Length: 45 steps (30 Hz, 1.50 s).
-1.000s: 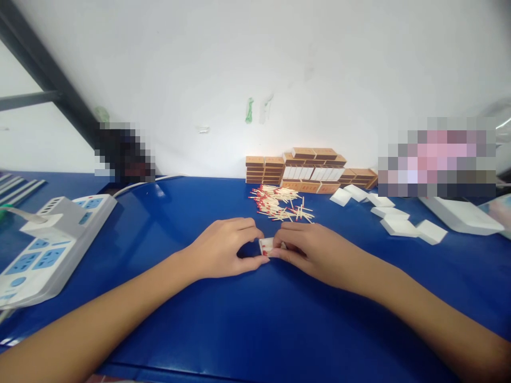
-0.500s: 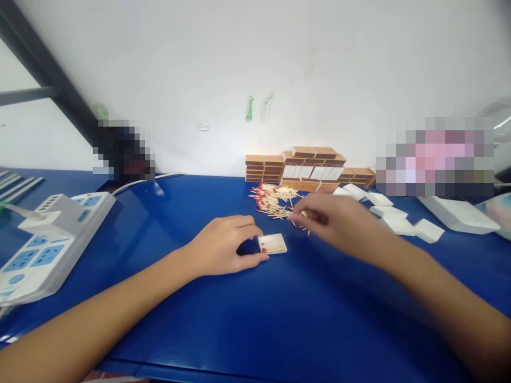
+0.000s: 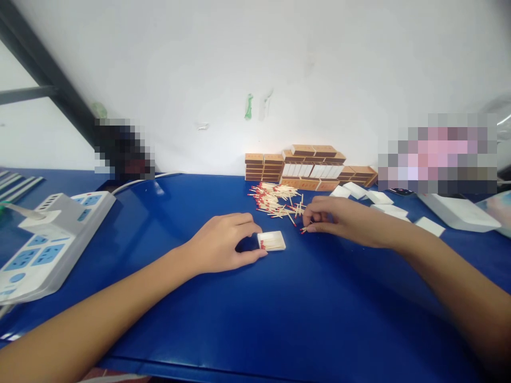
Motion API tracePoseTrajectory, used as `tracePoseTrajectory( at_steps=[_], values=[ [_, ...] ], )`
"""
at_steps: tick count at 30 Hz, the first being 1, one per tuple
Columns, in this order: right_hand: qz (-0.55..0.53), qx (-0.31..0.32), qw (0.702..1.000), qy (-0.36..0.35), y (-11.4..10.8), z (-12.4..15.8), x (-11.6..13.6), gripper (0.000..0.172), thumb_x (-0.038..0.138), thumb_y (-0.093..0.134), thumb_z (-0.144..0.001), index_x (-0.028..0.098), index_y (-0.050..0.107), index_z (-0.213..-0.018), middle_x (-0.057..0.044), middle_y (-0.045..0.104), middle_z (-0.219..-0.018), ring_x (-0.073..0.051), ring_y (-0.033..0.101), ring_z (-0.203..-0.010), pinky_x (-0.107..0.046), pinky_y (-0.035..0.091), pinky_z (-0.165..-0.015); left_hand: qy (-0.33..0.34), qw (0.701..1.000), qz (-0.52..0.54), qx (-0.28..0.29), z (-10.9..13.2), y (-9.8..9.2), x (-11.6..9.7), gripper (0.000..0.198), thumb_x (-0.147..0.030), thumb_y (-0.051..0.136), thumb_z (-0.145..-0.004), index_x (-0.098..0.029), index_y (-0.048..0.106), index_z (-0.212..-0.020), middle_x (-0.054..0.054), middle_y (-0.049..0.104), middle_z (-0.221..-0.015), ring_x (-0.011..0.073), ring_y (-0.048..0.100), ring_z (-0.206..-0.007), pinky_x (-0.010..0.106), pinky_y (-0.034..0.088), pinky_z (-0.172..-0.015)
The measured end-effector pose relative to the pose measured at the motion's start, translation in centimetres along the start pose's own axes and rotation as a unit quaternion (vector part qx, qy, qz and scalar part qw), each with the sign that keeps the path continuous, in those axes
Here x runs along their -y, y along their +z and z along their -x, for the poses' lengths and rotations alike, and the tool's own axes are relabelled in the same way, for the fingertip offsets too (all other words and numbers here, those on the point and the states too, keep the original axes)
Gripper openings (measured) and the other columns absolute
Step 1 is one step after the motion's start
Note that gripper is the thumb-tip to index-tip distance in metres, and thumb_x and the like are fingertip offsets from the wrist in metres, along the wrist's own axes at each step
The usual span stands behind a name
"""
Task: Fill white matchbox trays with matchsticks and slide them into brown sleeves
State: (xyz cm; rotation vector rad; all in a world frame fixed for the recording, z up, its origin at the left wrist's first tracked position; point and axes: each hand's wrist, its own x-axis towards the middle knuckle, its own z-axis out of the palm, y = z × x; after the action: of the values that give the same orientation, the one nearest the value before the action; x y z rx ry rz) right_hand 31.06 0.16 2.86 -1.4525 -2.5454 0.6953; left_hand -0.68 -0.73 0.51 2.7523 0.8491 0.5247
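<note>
My left hand (image 3: 225, 242) rests on the blue table (image 3: 255, 314), its thumb and fingers closed on the left end of a small white matchbox tray (image 3: 272, 241) that holds a few red-tipped matches. To the right, my right hand (image 3: 339, 221) lies at the near edge of a loose pile of red-tipped matches (image 3: 275, 201). Its fingertips are pinched on a few matches (image 3: 304, 230).
Stacked brown matchboxes (image 3: 307, 169) stand against the white wall behind the pile. Several white empty trays (image 3: 379, 198) lie at the right, with a larger white box (image 3: 459, 213) beyond. A white and blue power strip (image 3: 43, 239) sits at the left.
My right hand left the tray, reached up to the match pile and now pinches matches at its near edge. My left hand stayed on the tray.
</note>
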Motion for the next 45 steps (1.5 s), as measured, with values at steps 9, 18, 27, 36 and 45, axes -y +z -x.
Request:
tracePoseTrajectory(
  at_steps=[9, 18, 27, 36, 45],
  values=[
    [-0.004, -0.032, 0.999, -0.007, 1.3, 0.3, 2.0, 0.03, 0.044, 0.044, -0.107, 0.023, 0.06, -0.093, -0.006, 0.064, -0.097, -0.02, 0.059, -0.084, -0.034, 0.046, -0.076, -0.001, 1.0, 0.003, -0.001, -0.1, 0.0, 0.1, 0.031, -0.045, 0.068, -0.096, -0.021, 0.072, -0.115, 0.001, 0.068, -0.095, 0.0155, 0.065, -0.083, 0.028, 0.048, -0.071],
    [0.03, -0.076, 0.995, -0.05, 4.3, -0.4, 7.7, 0.012, 0.021, 0.049, -0.105, 0.02, 0.06, -0.1, -0.008, 0.065, -0.105, -0.019, 0.063, -0.085, -0.032, 0.047, -0.072, 0.021, 1.0, 0.0, -0.005, -0.1, 0.2, -0.3, 0.029, -0.045, 0.065, -0.097, -0.018, 0.07, -0.107, 0.003, 0.069, -0.096, 0.0176, 0.066, -0.088, 0.029, 0.049, -0.075],
    [0.058, -0.067, 0.994, -0.063, 4.9, -0.7, 6.8, 0.011, 0.022, 0.052, -0.105, 0.02, 0.061, -0.098, -0.007, 0.067, -0.102, -0.017, 0.064, -0.079, -0.03, 0.046, -0.067, 0.021, 1.0, 0.004, -0.005, -0.1, 0.1, -0.3, 0.029, -0.045, 0.066, -0.097, -0.018, 0.07, -0.107, 0.003, 0.068, -0.096, 0.0173, 0.066, -0.086, 0.03, 0.05, -0.074],
    [0.048, -0.071, 0.995, -0.056, 4.5, -0.5, 7.0, 0.012, 0.023, 0.053, -0.103, 0.021, 0.06, -0.094, -0.006, 0.067, -0.101, -0.017, 0.064, -0.078, -0.03, 0.045, -0.066, 0.019, 1.0, 0.011, -0.001, 0.0, 0.1, -0.3, 0.028, -0.044, 0.067, -0.097, -0.019, 0.071, -0.108, 0.002, 0.069, -0.098, 0.0169, 0.066, -0.087, 0.03, 0.05, -0.074],
    [0.039, -0.059, 0.995, -0.074, 4.6, -0.6, 6.9, 0.015, 0.025, 0.054, -0.105, 0.019, 0.062, -0.094, -0.007, 0.065, -0.103, -0.018, 0.064, -0.082, -0.032, 0.05, -0.073, 0.021, 1.0, 0.004, 0.005, -0.1, 0.1, -0.3, 0.028, -0.043, 0.067, -0.097, -0.017, 0.07, -0.107, 0.003, 0.069, -0.099, 0.0171, 0.066, -0.088, 0.03, 0.05, -0.075]
  ],
)
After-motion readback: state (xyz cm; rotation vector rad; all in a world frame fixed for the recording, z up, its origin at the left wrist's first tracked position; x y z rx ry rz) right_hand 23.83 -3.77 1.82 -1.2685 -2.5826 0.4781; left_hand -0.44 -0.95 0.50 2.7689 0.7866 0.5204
